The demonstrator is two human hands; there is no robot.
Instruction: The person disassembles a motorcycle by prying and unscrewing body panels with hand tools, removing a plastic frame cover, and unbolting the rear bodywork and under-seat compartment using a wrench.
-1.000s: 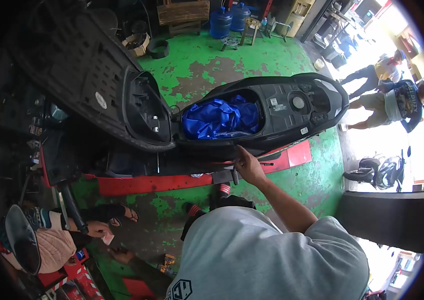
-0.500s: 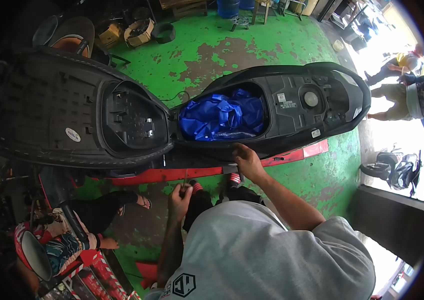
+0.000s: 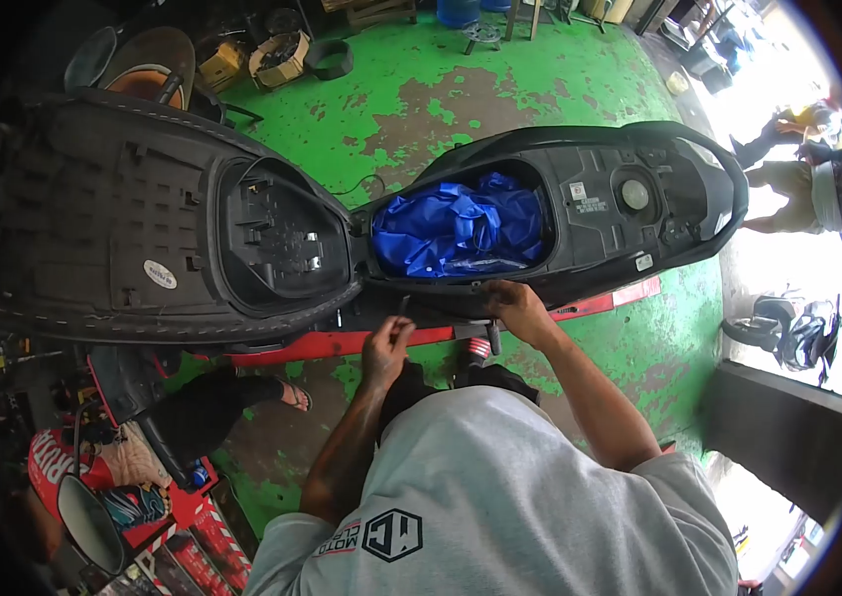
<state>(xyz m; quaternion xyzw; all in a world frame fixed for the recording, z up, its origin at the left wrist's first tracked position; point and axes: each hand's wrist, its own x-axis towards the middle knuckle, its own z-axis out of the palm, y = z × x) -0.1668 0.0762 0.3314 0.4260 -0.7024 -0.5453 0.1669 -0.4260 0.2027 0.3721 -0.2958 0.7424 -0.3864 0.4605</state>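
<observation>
Left hand (image 3: 387, 350) pinches a thin, partly hidden piece (image 3: 404, 306); right hand (image 3: 518, 310) is half curled, its hold unclear.

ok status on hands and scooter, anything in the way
Left hand pinching slim item, identity unclear. Right hand at near side of scooter. Seat open. Blue material in storage bay, blocking neither hand.

Both bare forearms reach up from the lower frame, elbows bent. Left hand (image 3: 388, 350), near centre, has fingers pinched; right hand (image 3: 518, 308), slightly higher, has curled fingers.
</observation>
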